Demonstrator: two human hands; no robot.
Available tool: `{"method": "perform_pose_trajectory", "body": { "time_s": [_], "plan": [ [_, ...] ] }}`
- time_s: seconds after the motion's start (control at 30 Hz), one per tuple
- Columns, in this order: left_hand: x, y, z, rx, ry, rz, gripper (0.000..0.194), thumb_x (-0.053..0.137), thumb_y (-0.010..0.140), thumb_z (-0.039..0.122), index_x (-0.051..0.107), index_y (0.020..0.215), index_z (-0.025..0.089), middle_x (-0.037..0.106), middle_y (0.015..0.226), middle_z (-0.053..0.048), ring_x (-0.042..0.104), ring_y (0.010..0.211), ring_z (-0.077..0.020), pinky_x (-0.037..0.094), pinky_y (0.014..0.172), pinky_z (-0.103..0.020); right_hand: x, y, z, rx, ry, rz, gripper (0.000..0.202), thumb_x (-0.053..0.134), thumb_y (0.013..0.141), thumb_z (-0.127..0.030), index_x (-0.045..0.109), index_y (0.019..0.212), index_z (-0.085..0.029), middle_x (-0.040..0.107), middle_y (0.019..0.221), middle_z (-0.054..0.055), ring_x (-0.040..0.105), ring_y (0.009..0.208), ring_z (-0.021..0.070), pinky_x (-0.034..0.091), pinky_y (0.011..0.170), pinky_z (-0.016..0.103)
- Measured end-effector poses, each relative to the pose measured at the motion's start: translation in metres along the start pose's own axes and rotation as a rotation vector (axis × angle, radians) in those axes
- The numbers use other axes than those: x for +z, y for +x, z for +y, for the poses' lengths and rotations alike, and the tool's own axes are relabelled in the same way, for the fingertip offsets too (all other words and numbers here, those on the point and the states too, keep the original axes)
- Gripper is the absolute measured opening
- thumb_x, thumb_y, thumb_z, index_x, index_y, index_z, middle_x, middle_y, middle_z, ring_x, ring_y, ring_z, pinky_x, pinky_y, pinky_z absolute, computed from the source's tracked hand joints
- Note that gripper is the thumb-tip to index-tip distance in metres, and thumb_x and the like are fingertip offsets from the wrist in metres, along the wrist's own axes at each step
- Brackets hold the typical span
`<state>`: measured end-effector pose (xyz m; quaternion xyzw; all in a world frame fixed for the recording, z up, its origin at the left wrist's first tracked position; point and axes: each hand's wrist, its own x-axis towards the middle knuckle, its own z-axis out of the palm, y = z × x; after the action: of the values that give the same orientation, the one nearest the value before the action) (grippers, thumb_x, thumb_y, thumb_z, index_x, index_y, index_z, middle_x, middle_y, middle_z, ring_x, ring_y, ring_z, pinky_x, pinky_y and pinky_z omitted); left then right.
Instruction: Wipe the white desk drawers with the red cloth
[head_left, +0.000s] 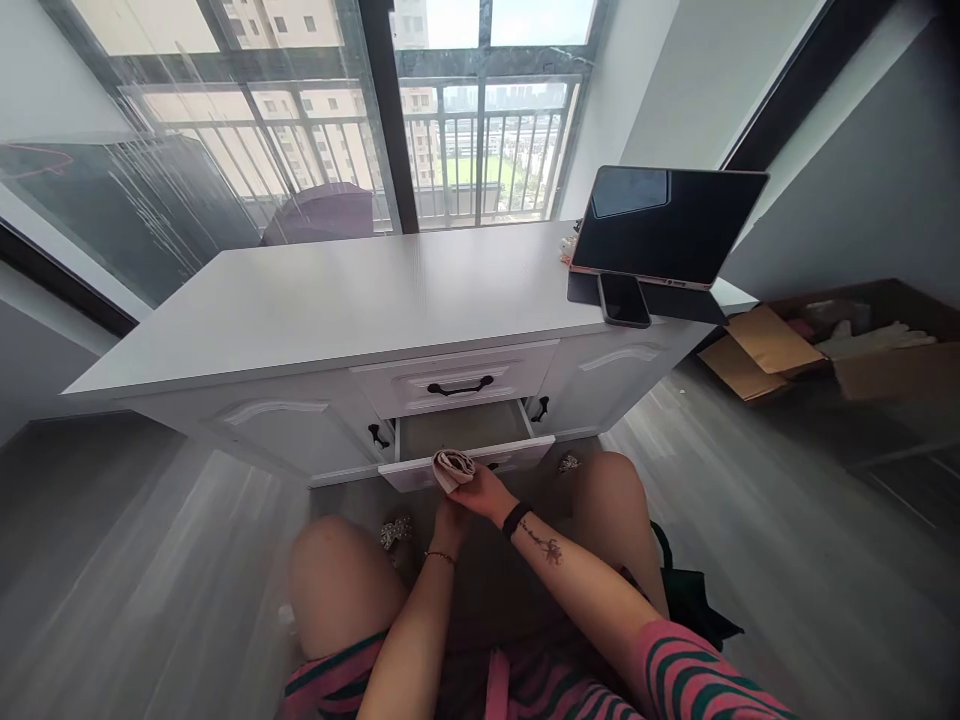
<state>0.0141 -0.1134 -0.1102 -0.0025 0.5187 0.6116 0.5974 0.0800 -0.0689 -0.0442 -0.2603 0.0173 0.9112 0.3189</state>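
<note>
A rolled-up pale pink cloth (pixel 453 468) is gripped in my right hand (pixel 486 493), its spiral end facing up. My left hand (pixel 451 514) is just below the roll, close against my right hand; its fingers are hidden, so I cannot tell whether they hold the cloth too. Both hands are at the front of a pulled-out lower drawer (pixel 405 476), whose grey bottom shows behind the cloth. Above it, the upper drawer (pixel 457 384) of the white cabinet (pixel 337 300) is closed, with a black handle.
A tablet (pixel 667 225) stands on the cabinet top at the right, with a phone (pixel 624 300) before it. An opened cardboard box (pixel 892 370) sits on the floor at right. My knees flank the drawer. A dark green bag-like item (pixel 694 600) lies by my right leg.
</note>
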Motion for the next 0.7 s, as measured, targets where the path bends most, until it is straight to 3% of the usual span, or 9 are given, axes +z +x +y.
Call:
{"method": "perform_pose_trajectory", "body": {
  "time_s": [0.13, 0.47, 0.7],
  "plan": [
    [0.008, 0.000, 0.001, -0.043, -0.084, -0.031, 0.026, 0.050, 0.081, -0.003, 0.063, 0.073, 0.018, 0.068, 0.080, -0.003, 0.068, 0.085, -0.0143, 0.053, 0.090, -0.029, -0.016, -0.029, -0.039, -0.060, -0.020, 0.026, 0.031, 0.037, 0.089, -0.009, 0.064, 0.104, -0.013, 0.071, 0.105, 0.009, 0.067, 0.100, 0.0161, 0.053, 0.091, 0.032],
    [0.008, 0.015, -0.006, -0.012, -0.101, 0.045, 0.025, 0.061, 0.081, -0.001, 0.059, 0.066, 0.020, 0.061, 0.073, 0.002, 0.062, 0.071, -0.0086, 0.051, 0.084, -0.024, -0.062, -0.081, -0.122, -0.243, -0.247, 0.169, 0.030, 0.037, 0.088, -0.010, 0.066, 0.092, -0.015, 0.072, 0.097, 0.010, 0.069, 0.094, 0.0162, 0.053, 0.091, 0.035],
    [0.013, 0.032, -0.007, 0.047, -0.085, 0.068, 0.026, 0.065, 0.076, -0.002, 0.055, 0.066, 0.020, 0.060, 0.072, 0.004, 0.063, 0.071, -0.0079, 0.051, 0.085, -0.024, -0.071, -0.110, -0.172, -0.360, -0.344, 0.238, 0.028, 0.038, 0.085, -0.010, 0.065, 0.085, -0.017, 0.071, 0.087, 0.008, 0.070, 0.087, 0.0180, 0.055, 0.086, 0.039]
  ]
}}
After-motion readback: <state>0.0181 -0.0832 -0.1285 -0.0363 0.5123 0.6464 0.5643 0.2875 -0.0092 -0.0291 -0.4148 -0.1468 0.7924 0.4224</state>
